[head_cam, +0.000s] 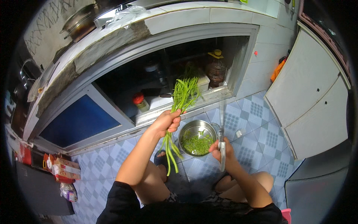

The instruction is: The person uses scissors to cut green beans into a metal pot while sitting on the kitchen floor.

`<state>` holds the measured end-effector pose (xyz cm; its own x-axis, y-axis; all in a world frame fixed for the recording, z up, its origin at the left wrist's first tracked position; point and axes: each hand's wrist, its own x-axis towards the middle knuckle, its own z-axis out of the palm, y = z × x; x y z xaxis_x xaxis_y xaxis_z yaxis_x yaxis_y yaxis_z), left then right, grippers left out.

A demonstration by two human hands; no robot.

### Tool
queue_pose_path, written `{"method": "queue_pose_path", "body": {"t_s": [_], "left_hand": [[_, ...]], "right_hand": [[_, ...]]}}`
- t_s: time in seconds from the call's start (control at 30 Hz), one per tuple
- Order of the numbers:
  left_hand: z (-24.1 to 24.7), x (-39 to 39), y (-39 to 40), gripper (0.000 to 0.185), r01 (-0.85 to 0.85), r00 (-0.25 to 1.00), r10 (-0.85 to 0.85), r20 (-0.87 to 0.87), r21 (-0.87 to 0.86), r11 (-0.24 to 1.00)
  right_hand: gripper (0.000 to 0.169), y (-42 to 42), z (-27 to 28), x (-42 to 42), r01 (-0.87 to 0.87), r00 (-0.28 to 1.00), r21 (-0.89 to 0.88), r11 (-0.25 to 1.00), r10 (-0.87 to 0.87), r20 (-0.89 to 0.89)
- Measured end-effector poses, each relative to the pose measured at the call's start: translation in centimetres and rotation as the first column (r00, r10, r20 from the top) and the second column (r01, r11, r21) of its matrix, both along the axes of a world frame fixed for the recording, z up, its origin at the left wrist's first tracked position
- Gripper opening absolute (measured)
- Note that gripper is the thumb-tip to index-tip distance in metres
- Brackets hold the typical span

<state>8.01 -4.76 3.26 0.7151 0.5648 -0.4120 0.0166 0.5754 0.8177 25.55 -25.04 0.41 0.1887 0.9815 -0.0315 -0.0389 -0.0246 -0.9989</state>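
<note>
My left hand (168, 123) is closed round a bunch of long green vegetable stems (183, 95), with the thin tops pointing away from me and the thick ends hanging towards my lap. My right hand (225, 151) grips the handle of a knife (222, 120); its narrow blade points away from me and looks blurred. Between and slightly beyond the hands, a round stainless steel pot (186, 149) stands on the floor. Short cut green pieces (197, 142) lie inside it.
Beyond the pot is an open low cabinet with a red-lidded jar (141, 102) and a large yellow-capped bottle (216, 68). A small white object (240, 132) lies on the tiled floor (249, 154). White cabinet doors (313, 95) stand at right, bags and a box (66, 168) at left.
</note>
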Motion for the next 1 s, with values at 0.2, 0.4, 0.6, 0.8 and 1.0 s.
{"method": "queue_pose_path", "body": {"t_s": [0.2,0.4,0.6,0.8,1.0], "left_hand": [[1.1,-1.1,-1.5,0.022,0.099,0.992,-0.075,-0.105,0.249,0.963],[-1.6,-2.9,-1.9,0.023,0.385,0.916,-0.060,-0.397,0.826,0.412],[-1.5,-2.1,-4.6,0.022,0.809,0.587,0.269,-0.763,0.568,-0.155],[-3.3,-2.4,-4.7,0.028,0.841,0.540,0.362,-0.760,0.504,-0.198],[-4.3,-3.5,-4.2,0.025,0.736,0.676,0.313,-0.667,0.624,-0.260]], "right_hand": [[0.045,-3.8,-5.9,1.4,-0.277,0.931,-0.414,0.867,0.349,0.109],[0.061,-4.7,-6.5,0.7,-0.477,0.863,-0.359,0.802,0.506,-0.017],[0.057,-1.6,-12.3,0.3,-0.689,0.724,-0.247,0.681,0.661,-0.197],[0.044,-2.1,-12.1,-2.4,-0.497,0.801,-0.449,0.742,0.194,-0.566],[0.041,-1.8,-14.4,-3.2,-0.395,0.843,-0.393,0.830,0.157,-0.515]]}}
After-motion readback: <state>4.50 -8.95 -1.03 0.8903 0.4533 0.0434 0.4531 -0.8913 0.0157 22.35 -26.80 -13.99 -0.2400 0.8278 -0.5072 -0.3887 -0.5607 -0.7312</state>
